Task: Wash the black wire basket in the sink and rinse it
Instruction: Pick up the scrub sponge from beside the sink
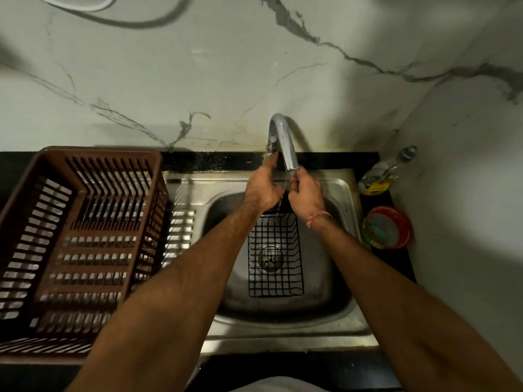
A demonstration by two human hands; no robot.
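Note:
The black wire basket (276,258) lies in the bowl of the steel sink (336,281), over the drain, with neither hand on it. Both hands are raised above its far end, at the chrome tap (284,142). My left hand (263,185) stretches its fingers up to the tap's base beside the spout. Just under the spout's mouth, my right hand (304,193) holds nothing, its fingers loosely bent. A thin stream of water runs down between the hands onto the basket's far end.
A large brown plastic crate (76,241) stands on the drainboard to the left. On the black counter to the right are a clear bottle (387,169) and a red bowl (389,227) with a scrubber in it. A marble wall rises behind.

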